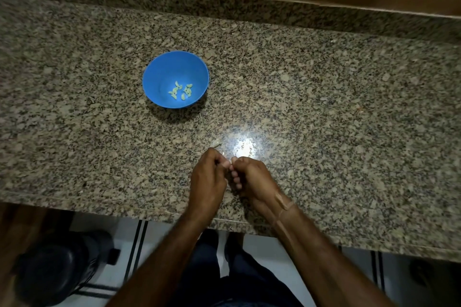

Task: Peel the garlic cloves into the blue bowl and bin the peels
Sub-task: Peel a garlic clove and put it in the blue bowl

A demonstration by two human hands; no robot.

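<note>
A person is peeling at a granite counter [324, 87], with the left hand [208, 182] and right hand [252, 179] curling fingertip to fingertip, apparently pinching a garlic clove too small to make out. Peeled cloves [180, 91] are lying in the blue bowl [159, 67], well apart from the hands, and a peel scrap [216, 143] is sitting just beyond them. Next, the bared clove needs carrying to the bowl and the skins need binning.
</note>
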